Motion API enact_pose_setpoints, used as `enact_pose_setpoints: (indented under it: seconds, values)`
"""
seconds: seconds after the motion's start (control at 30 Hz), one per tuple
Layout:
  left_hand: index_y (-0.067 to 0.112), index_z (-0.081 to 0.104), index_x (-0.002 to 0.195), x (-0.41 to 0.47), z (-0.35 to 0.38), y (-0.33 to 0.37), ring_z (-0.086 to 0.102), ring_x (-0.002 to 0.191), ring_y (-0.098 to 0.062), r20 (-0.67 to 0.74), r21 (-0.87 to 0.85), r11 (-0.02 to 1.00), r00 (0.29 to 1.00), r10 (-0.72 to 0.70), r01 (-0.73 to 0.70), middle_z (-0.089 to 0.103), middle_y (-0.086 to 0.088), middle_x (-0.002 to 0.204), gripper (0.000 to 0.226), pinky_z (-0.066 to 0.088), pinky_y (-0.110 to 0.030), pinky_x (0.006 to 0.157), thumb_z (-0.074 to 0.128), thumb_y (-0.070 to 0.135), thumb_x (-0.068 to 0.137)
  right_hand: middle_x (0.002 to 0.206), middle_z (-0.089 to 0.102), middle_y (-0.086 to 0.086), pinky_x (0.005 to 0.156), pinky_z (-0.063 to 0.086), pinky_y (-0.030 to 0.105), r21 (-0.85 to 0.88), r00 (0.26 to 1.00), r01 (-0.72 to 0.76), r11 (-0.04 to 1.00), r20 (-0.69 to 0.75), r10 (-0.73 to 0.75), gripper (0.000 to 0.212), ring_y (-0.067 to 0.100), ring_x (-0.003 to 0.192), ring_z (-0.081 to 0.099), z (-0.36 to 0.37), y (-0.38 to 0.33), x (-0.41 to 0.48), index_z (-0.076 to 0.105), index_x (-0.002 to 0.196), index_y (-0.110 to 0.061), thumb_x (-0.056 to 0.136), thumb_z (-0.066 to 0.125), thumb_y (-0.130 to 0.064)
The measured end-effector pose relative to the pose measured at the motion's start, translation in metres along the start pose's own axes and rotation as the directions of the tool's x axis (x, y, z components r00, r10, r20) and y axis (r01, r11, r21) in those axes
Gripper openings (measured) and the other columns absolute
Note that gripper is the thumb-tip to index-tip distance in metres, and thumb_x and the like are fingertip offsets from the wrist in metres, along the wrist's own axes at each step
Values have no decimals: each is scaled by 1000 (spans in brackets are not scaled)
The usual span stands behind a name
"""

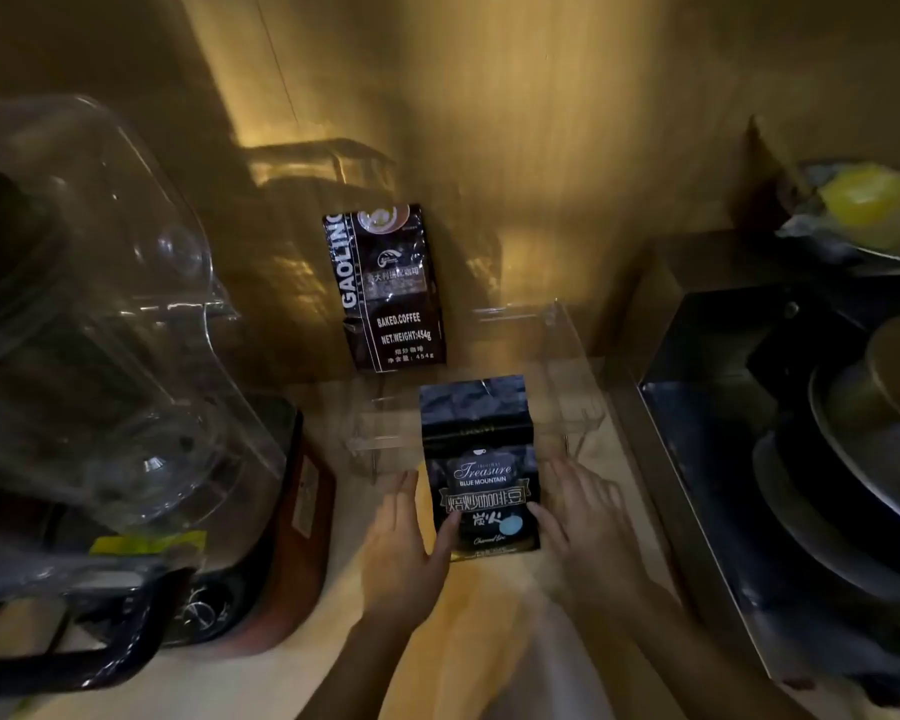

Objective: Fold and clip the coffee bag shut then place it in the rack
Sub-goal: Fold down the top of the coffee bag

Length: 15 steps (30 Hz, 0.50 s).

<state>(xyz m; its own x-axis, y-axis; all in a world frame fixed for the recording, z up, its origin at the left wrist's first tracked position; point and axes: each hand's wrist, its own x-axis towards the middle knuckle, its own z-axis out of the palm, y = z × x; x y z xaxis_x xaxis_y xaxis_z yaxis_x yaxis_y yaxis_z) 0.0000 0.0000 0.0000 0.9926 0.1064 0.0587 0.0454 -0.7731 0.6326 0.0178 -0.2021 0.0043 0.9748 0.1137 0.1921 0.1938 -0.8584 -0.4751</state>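
Observation:
A dark blue coffee bag (481,459) labelled Treasure Blue Mountain stands upright on the counter, its top flap raised. My left hand (409,543) presses its left side, thumb on the front. My right hand (580,522) holds its right side, thumb on the front near a pale blue sticker. A clear acrylic rack (557,356) sits just behind the bag. I see no clip.
A second black coffee bag (388,285) marked GAOLING leans on the wooden back wall. A blender with a clear cover (100,324) fills the left. A dark tray with stacked pans (827,449) stands at the right, a wrapped yellow item (874,200) above it.

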Motion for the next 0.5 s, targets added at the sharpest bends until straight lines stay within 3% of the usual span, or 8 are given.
enact_pose_setpoints:
  seconds: [0.1, 0.2, 0.33, 0.43, 0.5]
  values:
    - [22, 25, 135, 3, 4, -2, 39, 124, -16, 30, -82, 996, 999, 35, -32, 43, -4, 136, 67, 39, -35, 99, 47, 55, 82, 130, 53, 6, 96, 39, 37, 197, 988, -144, 970, 80, 130, 49, 22, 114, 50, 2, -3, 1, 34, 132, -16, 89, 51, -33]
    - [25, 32, 131, 5, 8, 1, 43, 111, -5, 45, -229, 973, 999, 8, 3, 47, 7, 120, 59, 37, -26, 89, 53, 49, 81, 116, 62, 3, 84, 52, 45, 382, 966, -239, 893, 184, 180, 43, 19, 99, 60, 1, -12, 3, 37, 127, -24, 88, 55, -31]
    - [23, 43, 114, 12, 9, 5, 54, 100, -11, 127, -444, 884, 987, -101, 148, 54, 1, 112, 44, 49, -29, 80, 68, 28, 79, 111, 61, 7, 81, 52, 49, 533, 942, -330, 779, 238, 236, 35, 20, 95, 60, 0, -20, 10, 46, 115, -16, 85, 61, -26]
    - [24, 46, 93, 15, 7, 8, 57, 86, -9, 171, -515, 825, 971, -167, 232, 58, 2, 95, 33, 48, -13, 60, 73, 18, 73, 106, 62, 12, 81, 51, 53, 577, 918, -394, 715, 289, 273, 33, 25, 94, 61, 1, -23, 13, 48, 106, -10, 82, 63, -26]
    - [22, 46, 84, 15, 7, 10, 56, 77, -7, 166, -547, 798, 967, -195, 255, 57, 4, 84, 33, 47, -13, 56, 75, 13, 71, 105, 64, 11, 81, 52, 52, 595, 904, -426, 681, 314, 291, 35, 24, 92, 62, 1, -24, 14, 47, 104, -10, 80, 66, -28]
